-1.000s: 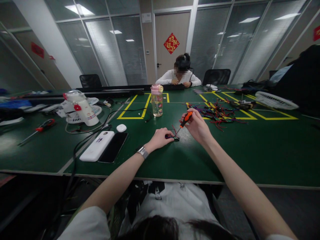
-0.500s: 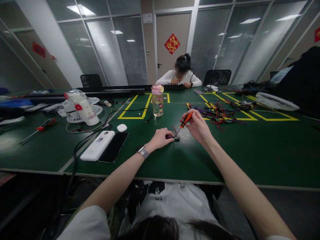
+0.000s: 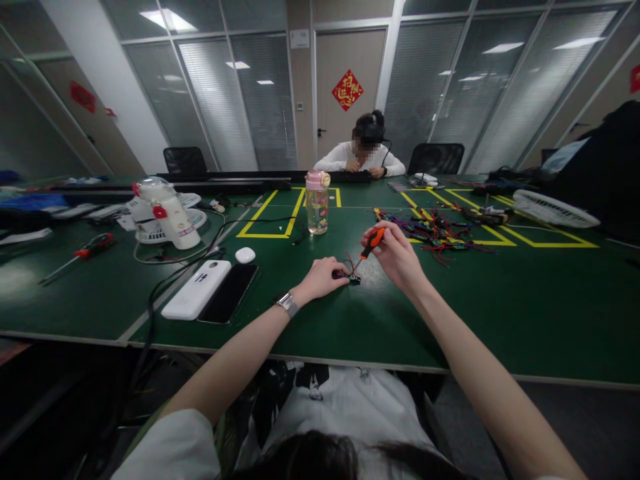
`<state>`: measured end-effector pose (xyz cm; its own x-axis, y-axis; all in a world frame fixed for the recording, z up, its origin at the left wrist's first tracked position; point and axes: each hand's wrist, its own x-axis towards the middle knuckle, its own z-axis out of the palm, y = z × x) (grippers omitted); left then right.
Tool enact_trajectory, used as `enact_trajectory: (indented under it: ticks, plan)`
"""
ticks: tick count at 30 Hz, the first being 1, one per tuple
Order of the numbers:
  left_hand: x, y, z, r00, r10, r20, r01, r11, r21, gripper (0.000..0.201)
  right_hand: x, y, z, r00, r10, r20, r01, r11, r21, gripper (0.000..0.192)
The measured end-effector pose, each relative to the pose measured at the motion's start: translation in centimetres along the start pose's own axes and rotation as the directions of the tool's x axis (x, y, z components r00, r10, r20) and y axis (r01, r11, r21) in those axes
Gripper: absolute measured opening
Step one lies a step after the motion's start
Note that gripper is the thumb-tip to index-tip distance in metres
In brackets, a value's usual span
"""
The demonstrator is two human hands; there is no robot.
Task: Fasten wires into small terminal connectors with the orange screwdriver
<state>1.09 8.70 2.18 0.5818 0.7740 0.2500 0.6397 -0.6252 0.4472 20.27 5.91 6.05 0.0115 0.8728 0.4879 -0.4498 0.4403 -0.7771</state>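
My left hand (image 3: 324,277) rests on the green table, its thumb and fingers closed on a small wired circuit board (image 3: 355,280) with thin red and dark wires. Up and to the right, my right hand (image 3: 395,250) grips the orange-and-black handle of a screwdriver (image 3: 373,244). The screwdriver slants down to the left, and its tip meets the board area beside my left fingertips. Whether the tip sits in a screw is too small to tell.
A tangle of wired boards (image 3: 435,227) lies to the right, beyond my right hand. A pink-lidded bottle (image 3: 317,203) stands ahead. Left are a phone (image 3: 227,293), a white power bank (image 3: 197,291), a white case (image 3: 245,255) and another screwdriver (image 3: 77,257). A person (image 3: 367,147) sits opposite.
The view has shifted slightly. The screwdriver handle looks a little more upright in my right hand, while my left hand stays on the board.
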Motion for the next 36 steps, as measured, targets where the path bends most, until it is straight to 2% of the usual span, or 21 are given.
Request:
enact_trajectory:
  ticks: [5,12,18,21,26,30,36]
  plan:
    - [0.00,-0.06,0.00,1.000,0.006,0.003,-0.006,1.000,0.008,0.015,0.02,0.12,-0.31,1.000,0.019,-0.017,-0.020,0.999,-0.030,0.025]
    - [-0.06,0.02,-0.08,1.000,0.001,0.002,-0.001,1.000,-0.003,0.015,-0.08,-0.09,-0.01,0.997,0.068,0.032,-0.068,0.998,-0.001,0.032]
    - [-0.10,0.14,-0.17,1.000,0.008,0.002,-0.008,1.000,-0.004,0.016,-0.14,0.15,0.24,1.000,0.013,0.028,-0.013,0.999,-0.031,0.023]
    - [-0.08,0.17,-0.20,1.000,0.009,0.008,-0.009,1.000,0.010,0.017,-0.07,0.29,0.24,1.000,-0.014,0.027,0.016,0.997,-0.072,0.023]
    - [-0.09,0.08,-0.16,1.000,0.008,0.004,-0.008,1.000,0.006,0.017,-0.07,0.37,0.43,0.997,0.009,0.073,-0.005,0.999,-0.054,0.025]
    - [-0.08,0.00,-0.13,1.000,0.003,0.002,-0.003,1.000,-0.008,0.016,-0.16,0.46,0.55,0.999,0.021,0.044,-0.019,0.999,-0.046,0.027]
    - [-0.01,-0.17,-0.06,1.000,0.013,0.008,-0.013,1.000,-0.005,0.017,-0.13,0.32,0.29,0.999,-0.027,0.037,0.032,0.988,-0.150,0.026]
